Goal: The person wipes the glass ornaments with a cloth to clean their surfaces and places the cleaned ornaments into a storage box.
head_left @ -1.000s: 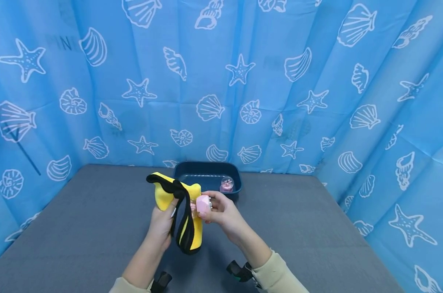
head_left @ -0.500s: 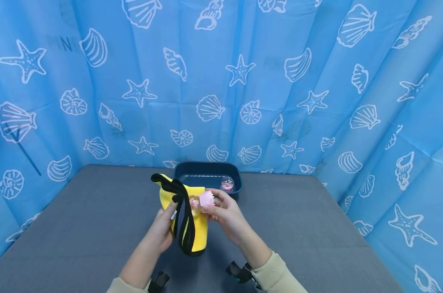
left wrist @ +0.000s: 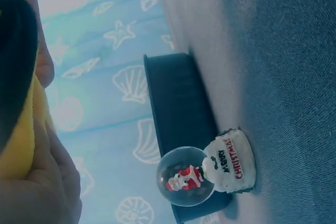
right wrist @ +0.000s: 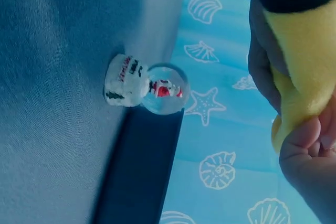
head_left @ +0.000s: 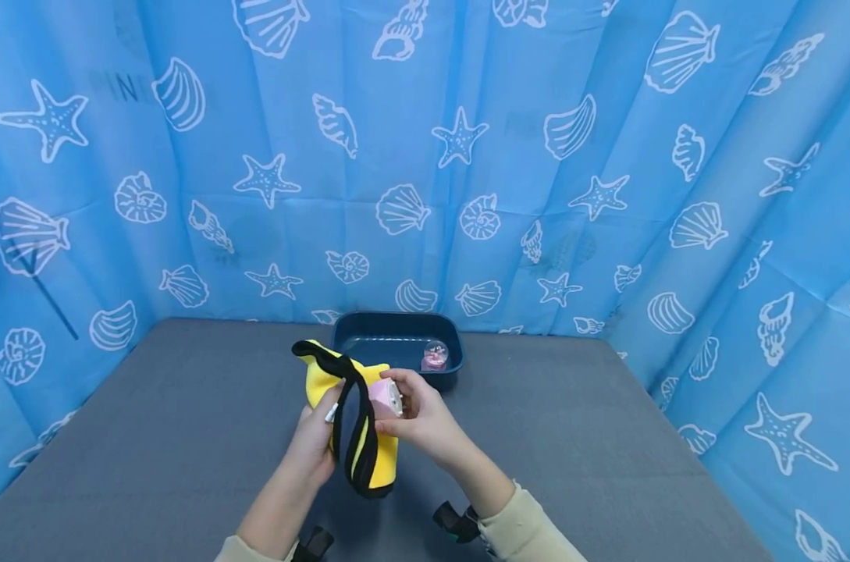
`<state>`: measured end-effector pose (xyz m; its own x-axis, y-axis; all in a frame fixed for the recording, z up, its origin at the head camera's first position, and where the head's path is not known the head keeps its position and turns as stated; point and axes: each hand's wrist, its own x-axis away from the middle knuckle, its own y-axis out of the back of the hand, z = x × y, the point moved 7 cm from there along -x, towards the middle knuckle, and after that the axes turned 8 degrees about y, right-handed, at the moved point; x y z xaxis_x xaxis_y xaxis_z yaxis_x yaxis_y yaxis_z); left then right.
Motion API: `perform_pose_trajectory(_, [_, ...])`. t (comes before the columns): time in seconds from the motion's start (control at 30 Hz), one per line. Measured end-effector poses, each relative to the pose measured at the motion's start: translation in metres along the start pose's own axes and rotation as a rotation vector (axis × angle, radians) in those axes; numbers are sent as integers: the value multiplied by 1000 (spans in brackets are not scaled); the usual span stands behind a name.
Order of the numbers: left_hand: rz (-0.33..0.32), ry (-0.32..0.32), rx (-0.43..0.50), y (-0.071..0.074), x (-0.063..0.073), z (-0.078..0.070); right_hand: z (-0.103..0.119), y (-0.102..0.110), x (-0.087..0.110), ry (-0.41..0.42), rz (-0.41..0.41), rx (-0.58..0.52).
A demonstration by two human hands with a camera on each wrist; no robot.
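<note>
A yellow cloth (head_left: 384, 460) with black edging is bunched in my left hand (head_left: 312, 441), its folds hanging over the front of the fingers. My right hand (head_left: 425, 417) pinches the pink base (head_left: 385, 398) of a small snow globe between thumb and fingers, with the pale underside facing right. The globe's clear dome is hidden behind the cloth's folds. Both wrist views catch the yellow cloth (right wrist: 310, 51) close up, the pink base being out of sight there. Fingers of the left hand (left wrist: 39, 187) press along the cloth in the left wrist view.
A dark blue tray (head_left: 396, 318) stands at the back of the grey table (head_left: 572, 437), holding another pink snow globe (head_left: 435, 356). In front of the tray is a Merry Christmas snow globe (left wrist: 231, 161), seen only by the wrist cameras. A blue shell-print curtain (head_left: 396, 156) hangs behind.
The pink snow globe has turned and shifted a little left into the cloth. Its clear dome, visible half a second ago, is now covered, and the base's underside shows.
</note>
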<state>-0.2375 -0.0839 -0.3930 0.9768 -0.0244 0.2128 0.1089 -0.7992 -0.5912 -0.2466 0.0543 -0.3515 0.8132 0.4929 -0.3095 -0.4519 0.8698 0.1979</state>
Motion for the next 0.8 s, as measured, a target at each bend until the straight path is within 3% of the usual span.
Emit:
perform_pose_trajectory(0.13, [-43, -12, -2, 4, -1, -1, -4, 3, 2, -20, -67, -16])
perform_pose_trajectory(0.27, [-92, -18, -64, 8, -3, -4, -4, 8, 3, -4, -131, -75])
perform_pose_trajectory(0.43, [-130, -38, -87, 14, -3, -8, -2, 14, 2, 25, -193, -239])
perform_pose_trajectory(0.57, [-116, -57, -40, 16, -2, -11, 0, 15, 2, 26, -197, -360])
perform_pose_trajectory(0.8, [-92, -59, -16, 12, 1, -12, -2, 13, 3, -26, -214, -424])
